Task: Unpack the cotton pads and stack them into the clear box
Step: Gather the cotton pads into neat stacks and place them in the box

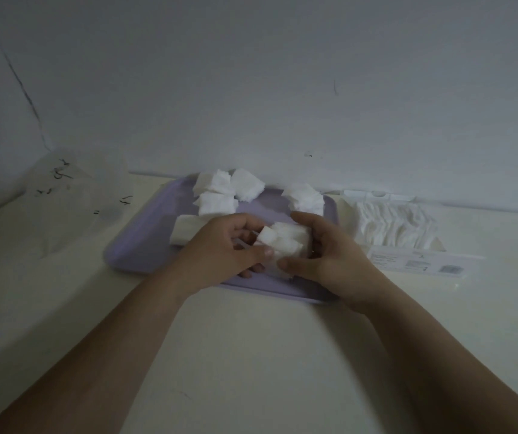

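Both hands meet over a lilac tray (145, 255) in the head view. My left hand (223, 249) and my right hand (329, 258) together hold a small bundle of white cotton pads (282, 242), fingers curled round it from either side. Loose piles of white cotton pads (226, 191) lie at the tray's far edge, and another pile of pads (306, 198) lies at its far right corner. A longer white stack of pads (185, 231) lies behind my left hand. I cannot make out a clear box around the held pads.
An opened pack of cotton pads (392, 223) with a printed label flap (417, 263) lies right of the tray. Crumpled clear wrapping (73, 195) with dark print sits at the far left against the wall. The pale tabletop (251, 355) spreads in front of the tray.
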`<state>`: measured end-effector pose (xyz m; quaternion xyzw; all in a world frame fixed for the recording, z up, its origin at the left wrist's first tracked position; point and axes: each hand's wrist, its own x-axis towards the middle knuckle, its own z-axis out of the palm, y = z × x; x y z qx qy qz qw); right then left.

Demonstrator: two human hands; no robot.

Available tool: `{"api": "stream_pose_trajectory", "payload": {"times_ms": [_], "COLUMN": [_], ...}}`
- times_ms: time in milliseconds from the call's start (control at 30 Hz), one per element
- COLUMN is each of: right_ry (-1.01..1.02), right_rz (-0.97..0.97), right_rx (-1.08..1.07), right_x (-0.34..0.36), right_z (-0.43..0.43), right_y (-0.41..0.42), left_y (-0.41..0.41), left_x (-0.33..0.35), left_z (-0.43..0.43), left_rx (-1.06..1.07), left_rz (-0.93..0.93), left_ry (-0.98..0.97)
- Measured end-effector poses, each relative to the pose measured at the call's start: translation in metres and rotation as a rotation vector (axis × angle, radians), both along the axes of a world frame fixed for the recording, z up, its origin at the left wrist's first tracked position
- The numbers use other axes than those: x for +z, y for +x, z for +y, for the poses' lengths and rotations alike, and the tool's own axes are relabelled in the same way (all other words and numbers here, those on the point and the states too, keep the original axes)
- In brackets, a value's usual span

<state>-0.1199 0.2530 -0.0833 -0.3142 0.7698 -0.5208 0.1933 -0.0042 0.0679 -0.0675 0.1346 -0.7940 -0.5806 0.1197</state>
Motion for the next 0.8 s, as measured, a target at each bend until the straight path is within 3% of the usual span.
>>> {"api": "stream_pose_trajectory", "payload": {"times_ms": [167,333,667,800], "right_ry": [0.038,0.031,-0.046,-0.074], "right_rz": [0.182,0.192,0.121,0.099], "right_rx": [-0.007,-0.03,-0.095,-0.147], "right_x": [-0.002,-0.002,-0.001,-0.001], "right_z": [-0.001,-0.002,-0.002,-0.003], "right_y": [0.005,0.006,0.002,0.001], "left_y": [0.0,0.001,0.005,0.006], "left_x": [-0.003,-0.004,-0.005,0.003], "left_z": [-0.003,-0.006,-0.021,-0.028], "left_rx": [0.039,0.067,0.09,0.102], "left_rz": [0.002,0.004,0.01,0.103], "left_ry": [-0.177,-0.192,-0.132,0.075]}}
